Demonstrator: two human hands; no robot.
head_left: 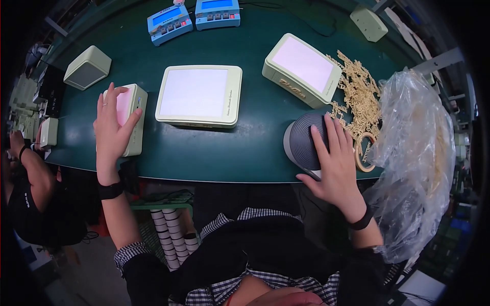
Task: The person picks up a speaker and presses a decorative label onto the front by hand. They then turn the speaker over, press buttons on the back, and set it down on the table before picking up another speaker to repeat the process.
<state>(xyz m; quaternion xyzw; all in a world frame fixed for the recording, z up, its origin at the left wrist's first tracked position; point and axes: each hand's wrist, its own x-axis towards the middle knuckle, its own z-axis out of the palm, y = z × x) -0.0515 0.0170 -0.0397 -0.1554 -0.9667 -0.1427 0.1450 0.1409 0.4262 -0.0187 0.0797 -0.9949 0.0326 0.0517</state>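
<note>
My left hand (111, 127) spans a cream box-shaped device (136, 125) with a glowing pink panel. Its thumb is at the right side and its fingers reach across the panel. Under my right hand (334, 166) is a dark grey round thing (306, 137) with concentric ridges and a pale rim. My fingers curve over its right side, the thumb near its lower edge. Between the hands a larger cream device (196, 94) lies with its white panel up. Another cream device (303, 69), with gold script lettering on its side, stands beyond my right hand.
Loose tan script-shaped pieces (360, 89) are heaped at the right, beside a tape roll (363, 153) and a clear plastic bag (413, 153). A cream speaker-like box (88, 67) is far left. Two blue instruments (169, 24) stand at the back. A co-worker's arm (38, 168) shows left.
</note>
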